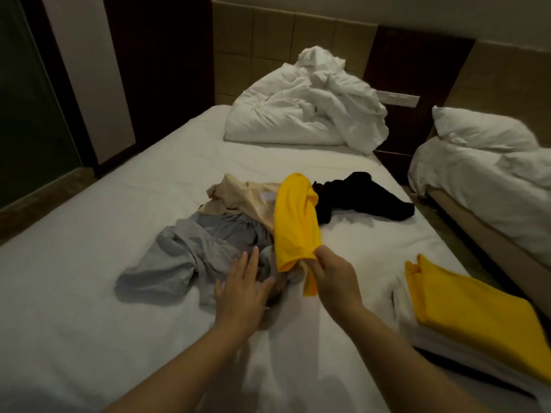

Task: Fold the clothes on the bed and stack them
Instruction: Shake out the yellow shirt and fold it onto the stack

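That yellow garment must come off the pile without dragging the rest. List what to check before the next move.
1. Right hand grip on yellow garment: ok, fingers pinch its near edge.
2. Left hand free to help: ok, open, over the grey garment.
3. Yellow garment clear of the others: not ok, it lies across the beige garment and the grey garment.
4. Snagged underneath: cannot tell.
5. Bare bed for folding: ok, near left.
6. Folded stack ready: ok, at right edge.
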The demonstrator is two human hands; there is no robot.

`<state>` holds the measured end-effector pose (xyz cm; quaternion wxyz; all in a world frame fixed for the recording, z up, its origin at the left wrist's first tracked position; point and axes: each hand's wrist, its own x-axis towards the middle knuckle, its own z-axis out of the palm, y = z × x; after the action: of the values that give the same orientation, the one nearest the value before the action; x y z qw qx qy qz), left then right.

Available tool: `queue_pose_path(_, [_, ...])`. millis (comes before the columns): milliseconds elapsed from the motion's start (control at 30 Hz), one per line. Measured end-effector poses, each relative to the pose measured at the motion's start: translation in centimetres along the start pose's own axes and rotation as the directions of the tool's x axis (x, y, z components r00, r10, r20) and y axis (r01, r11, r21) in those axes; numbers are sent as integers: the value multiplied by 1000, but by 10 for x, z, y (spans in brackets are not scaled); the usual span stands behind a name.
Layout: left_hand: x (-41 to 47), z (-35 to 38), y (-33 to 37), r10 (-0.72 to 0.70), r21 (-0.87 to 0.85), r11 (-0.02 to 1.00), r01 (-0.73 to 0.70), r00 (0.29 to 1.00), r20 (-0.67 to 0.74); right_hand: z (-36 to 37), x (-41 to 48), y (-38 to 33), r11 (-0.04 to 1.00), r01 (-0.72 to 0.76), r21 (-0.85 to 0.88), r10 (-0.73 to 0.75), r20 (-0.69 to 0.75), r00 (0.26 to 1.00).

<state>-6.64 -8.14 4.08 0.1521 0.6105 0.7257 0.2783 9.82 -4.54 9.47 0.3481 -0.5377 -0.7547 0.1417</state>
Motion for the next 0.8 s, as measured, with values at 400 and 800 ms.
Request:
queue_pose_path(400, [-146,-12,66,92,-762,641,93,976,197,-19,-178,-42,833,-282,476,365,-90,927])
queue_pose_path(800, [-187,-38,64,-162,-827,467,314,949,269,-10,-247,-58,745,-281,605,288,89,953])
